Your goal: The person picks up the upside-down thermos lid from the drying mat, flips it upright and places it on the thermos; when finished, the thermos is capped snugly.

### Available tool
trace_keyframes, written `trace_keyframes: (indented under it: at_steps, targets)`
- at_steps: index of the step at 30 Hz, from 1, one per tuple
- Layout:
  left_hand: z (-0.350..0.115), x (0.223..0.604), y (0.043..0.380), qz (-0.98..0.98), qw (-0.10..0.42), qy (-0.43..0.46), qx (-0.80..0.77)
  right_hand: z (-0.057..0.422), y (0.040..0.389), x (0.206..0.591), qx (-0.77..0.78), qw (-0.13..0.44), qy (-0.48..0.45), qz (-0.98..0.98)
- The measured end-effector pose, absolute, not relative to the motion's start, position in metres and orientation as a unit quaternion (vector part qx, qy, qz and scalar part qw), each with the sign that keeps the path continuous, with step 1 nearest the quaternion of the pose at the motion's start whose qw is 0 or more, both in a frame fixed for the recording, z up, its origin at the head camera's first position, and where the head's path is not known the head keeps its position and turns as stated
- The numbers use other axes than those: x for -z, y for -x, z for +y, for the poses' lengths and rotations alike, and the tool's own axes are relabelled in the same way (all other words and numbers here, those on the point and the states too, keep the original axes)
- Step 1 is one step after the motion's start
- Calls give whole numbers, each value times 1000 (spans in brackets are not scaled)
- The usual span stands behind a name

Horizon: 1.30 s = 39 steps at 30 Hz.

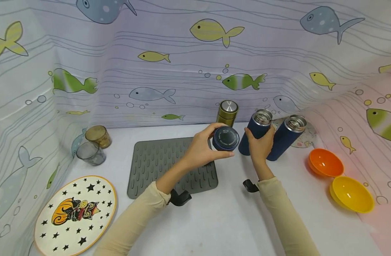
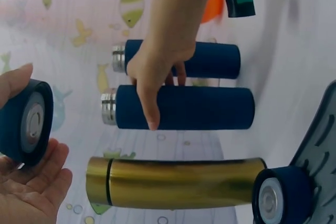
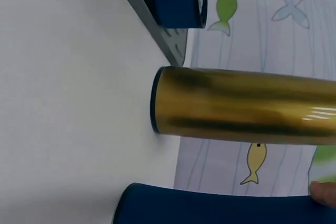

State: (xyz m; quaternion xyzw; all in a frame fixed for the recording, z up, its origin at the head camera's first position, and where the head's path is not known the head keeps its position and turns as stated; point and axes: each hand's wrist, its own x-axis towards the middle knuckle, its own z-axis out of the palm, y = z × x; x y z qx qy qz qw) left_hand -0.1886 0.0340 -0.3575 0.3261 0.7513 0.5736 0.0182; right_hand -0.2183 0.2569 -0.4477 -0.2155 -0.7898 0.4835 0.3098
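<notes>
My left hand (image 1: 201,145) holds a dark blue bottle lid (image 1: 226,138) between thumb and fingers, raised above the table. In the left wrist view the lid's pale inner side (image 2: 34,121) shows. My right hand (image 1: 260,145) grips an open blue thermos bottle (image 1: 247,137), which stands upright with its steel mouth bare. Just right of it stands a second lidless blue thermos bottle (image 1: 285,140). A second blue lid (image 2: 294,198) sits on the grey mat; in the head view it is hidden. A gold thermos bottle (image 1: 226,115) with its lid on stands behind my left hand.
The grey ridged mat (image 1: 157,167) lies mid-table. Two glasses (image 1: 97,135) stand at the back left, near an oval plate (image 1: 96,227) with a cat picture. Orange (image 1: 326,163) and yellow bowls (image 1: 351,193) are on the right. A patterned plate (image 1: 305,137) lies behind the bottles.
</notes>
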Motion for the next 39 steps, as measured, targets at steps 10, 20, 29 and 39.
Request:
trace_keyframes:
  at_steps: [10,20,29,39]
  targets:
    - [42,353,188,736,12,-326,-593,235,180,443,-498,334,130,-789]
    - [43,348,179,729,21,-322,-603,200,123,437,-540,281,76,-790]
    - [53,357,173,723,47,-319,-611,187,106,438,-553,284,68,-780]
    - [70,364,171,719,63,-323,-613,190,100,441,-563,283,70,-774]
